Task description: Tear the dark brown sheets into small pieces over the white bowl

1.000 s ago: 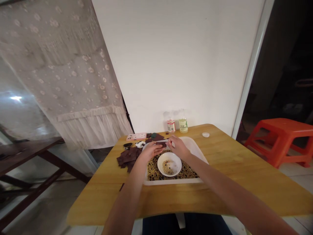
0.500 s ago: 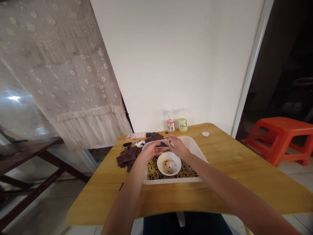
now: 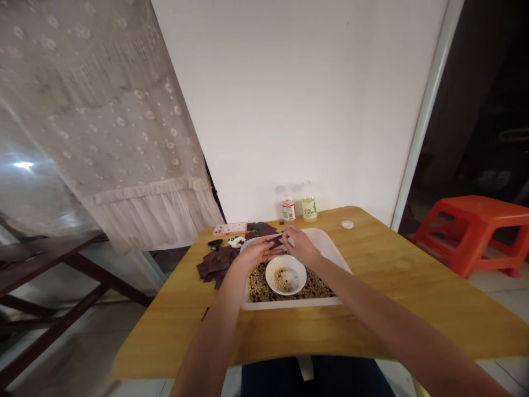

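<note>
My left hand (image 3: 256, 252) and my right hand (image 3: 301, 246) meet above the far part of a white plastic tray (image 3: 293, 302). Both hold a small dark brown flat piece (image 3: 275, 241) by its edges, and its underside is partly hidden by my fingers. Below my hands sits a white bowl (image 3: 286, 274) holding a few mixed beans in pale liquid. Pale soybeans and black beans (image 3: 260, 289) fill the tray around it. A pile of similar dark brown pieces (image 3: 215, 266) lies on the table, left of my left hand.
The wooden table (image 3: 413, 309) also holds a pink phone-like case (image 3: 230, 229), a small black item (image 3: 215, 242), two small bottles (image 3: 288, 210) (image 3: 309, 209) by the wall, and a white cap (image 3: 347, 224). An orange plastic stool (image 3: 471, 231) stands to the right.
My hands have drawn closer around the dark brown piece, which now looks shorter and more tilted. The view has shifted slightly, and the tray and bowl have not moved.
</note>
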`<move>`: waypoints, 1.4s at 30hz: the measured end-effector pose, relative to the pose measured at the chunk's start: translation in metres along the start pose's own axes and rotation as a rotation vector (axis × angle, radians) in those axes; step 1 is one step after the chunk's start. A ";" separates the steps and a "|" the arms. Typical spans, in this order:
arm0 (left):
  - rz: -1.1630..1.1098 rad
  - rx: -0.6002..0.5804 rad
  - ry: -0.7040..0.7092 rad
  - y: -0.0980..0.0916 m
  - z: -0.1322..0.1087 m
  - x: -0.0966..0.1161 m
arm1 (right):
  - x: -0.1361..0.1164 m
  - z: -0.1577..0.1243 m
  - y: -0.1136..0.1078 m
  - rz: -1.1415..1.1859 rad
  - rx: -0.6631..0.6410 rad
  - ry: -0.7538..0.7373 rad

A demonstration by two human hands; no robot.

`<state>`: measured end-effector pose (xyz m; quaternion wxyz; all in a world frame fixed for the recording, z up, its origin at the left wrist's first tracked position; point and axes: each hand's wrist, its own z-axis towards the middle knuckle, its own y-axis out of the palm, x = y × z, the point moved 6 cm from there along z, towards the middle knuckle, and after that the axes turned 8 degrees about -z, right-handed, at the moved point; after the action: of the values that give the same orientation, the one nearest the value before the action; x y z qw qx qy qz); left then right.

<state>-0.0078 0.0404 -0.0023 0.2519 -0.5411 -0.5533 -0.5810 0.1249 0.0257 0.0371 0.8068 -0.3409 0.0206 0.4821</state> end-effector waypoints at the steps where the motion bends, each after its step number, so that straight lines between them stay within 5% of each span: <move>1: 0.011 -0.007 0.000 0.000 0.001 0.000 | 0.000 0.000 0.000 -0.002 0.001 0.002; 8: 0.017 0.092 -0.019 -0.006 0.002 -0.001 | -0.002 0.001 -0.002 -0.010 0.011 0.014; 26: 0.042 0.045 -0.024 -0.003 0.001 0.000 | -0.002 0.002 -0.006 0.226 0.033 0.084; 42: -0.010 0.047 -0.034 0.002 -0.003 -0.001 | -0.006 0.002 -0.003 0.053 0.017 0.030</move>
<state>-0.0068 0.0369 -0.0018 0.2521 -0.5422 -0.5737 -0.5597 0.1233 0.0214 0.0422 0.7963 -0.3404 0.0459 0.4979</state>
